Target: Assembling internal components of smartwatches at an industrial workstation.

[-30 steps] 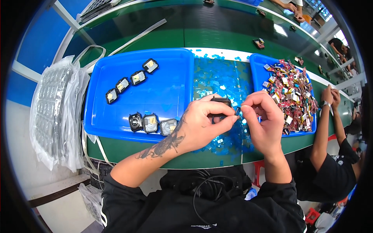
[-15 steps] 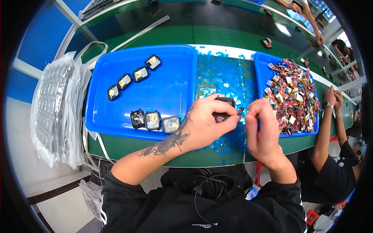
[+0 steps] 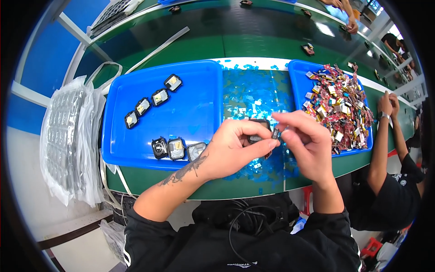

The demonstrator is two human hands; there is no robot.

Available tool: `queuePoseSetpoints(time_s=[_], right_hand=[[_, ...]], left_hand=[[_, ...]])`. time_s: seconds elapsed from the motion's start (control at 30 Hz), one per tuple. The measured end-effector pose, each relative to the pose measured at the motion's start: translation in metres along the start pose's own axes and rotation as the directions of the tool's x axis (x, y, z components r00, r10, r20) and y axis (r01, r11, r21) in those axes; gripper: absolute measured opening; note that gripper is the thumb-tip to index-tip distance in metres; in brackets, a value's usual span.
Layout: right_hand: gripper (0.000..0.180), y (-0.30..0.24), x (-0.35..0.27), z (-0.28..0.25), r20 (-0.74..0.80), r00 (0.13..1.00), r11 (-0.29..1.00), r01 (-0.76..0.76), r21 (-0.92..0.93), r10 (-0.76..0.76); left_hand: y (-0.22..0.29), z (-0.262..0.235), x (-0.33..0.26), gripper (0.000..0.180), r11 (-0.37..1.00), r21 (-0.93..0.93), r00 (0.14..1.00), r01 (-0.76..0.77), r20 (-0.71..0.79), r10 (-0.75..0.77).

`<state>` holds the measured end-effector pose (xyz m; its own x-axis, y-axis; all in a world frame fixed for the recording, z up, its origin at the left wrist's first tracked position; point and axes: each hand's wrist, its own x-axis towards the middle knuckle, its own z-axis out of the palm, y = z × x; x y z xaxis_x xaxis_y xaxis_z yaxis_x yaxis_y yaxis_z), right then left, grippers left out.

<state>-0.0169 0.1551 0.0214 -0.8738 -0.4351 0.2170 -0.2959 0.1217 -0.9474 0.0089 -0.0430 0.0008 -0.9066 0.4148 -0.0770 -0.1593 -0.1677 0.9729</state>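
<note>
Black casing (image 3: 258, 129) pinched in left hand (image 3: 233, 147); right hand (image 3: 303, 140) fingertips closed on small part (image 3: 275, 133).

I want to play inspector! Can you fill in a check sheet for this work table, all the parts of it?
Surface: green bench with a blue tray and a patch of blue film scraps.
Job's things: small black casing held between both hands; seven similar pieces lie in the tray.
Clutter: second blue tray heaped with small colourful parts.
Grippers: left hand grips the casing; right hand pinches a tiny part at it.
Cables: thin black cord on the lap.
Surroundings: plastic bag of trays at left; another person's arms at right.
</note>
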Motion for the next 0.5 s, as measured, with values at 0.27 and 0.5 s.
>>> queuePoseSetpoints(time_s=[0.27,0.5], right_hand=[[0.01,0.014,-0.01,-0.01,-0.194,0.98,0.965,0.092,0.247,-0.044],[0.019,0.001,0.0,0.018,-0.124,0.992,0.989,0.008,-0.15,-0.027]], left_hand=[[-0.003,0.006,0.0,0.048,0.976,0.167,0.972,-0.138,-0.164,0.166],[-0.001,0.006,-0.002,0.051,0.993,0.009,0.983,-0.12,-0.137,0.12]])
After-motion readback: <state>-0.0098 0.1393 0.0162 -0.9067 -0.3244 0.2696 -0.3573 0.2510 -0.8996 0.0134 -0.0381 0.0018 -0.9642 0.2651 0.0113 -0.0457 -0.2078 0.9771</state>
